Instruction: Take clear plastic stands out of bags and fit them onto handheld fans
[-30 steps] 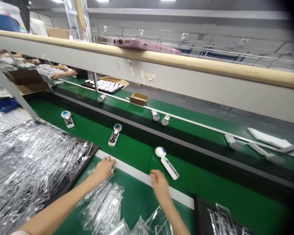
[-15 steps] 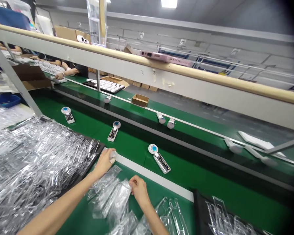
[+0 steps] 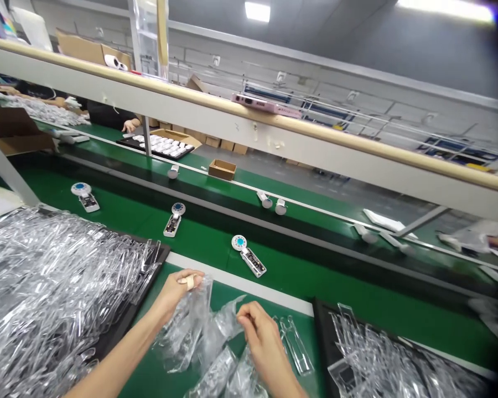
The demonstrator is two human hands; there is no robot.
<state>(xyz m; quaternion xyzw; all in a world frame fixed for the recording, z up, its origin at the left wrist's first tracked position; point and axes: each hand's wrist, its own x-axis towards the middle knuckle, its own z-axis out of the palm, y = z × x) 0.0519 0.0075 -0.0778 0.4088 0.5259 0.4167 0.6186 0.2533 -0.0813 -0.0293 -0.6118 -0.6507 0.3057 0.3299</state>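
My left hand (image 3: 175,293), with a pale wrap on one finger, pinches the upper edge of a clear plastic bag (image 3: 205,301) hanging below it. Across from it, my right hand (image 3: 263,337) has thumb and fingers closed at a corner of thin clear film (image 3: 231,316). Whether both hands grip the same bag I cannot tell. Under them, more clear bags (image 3: 213,373) lie overlapping on the green table. A loose clear plastic part (image 3: 297,345), long and forked, rests just right of my right hand.
A black tray heaped with clear plastic parts (image 3: 66,287) fills the left; another heap (image 3: 382,354) sits right. Small white fan-like devices (image 3: 249,255) with exposed circuits lie on the green conveyor (image 3: 207,237). Beyond a rail (image 3: 216,121) are a small carton (image 3: 222,169) and a co-worker's hand (image 3: 130,125).
My left hand has moved onto a bag and now lifts its edge. My right hand has shifted slightly right with film at its fingertips. The view has turned right.
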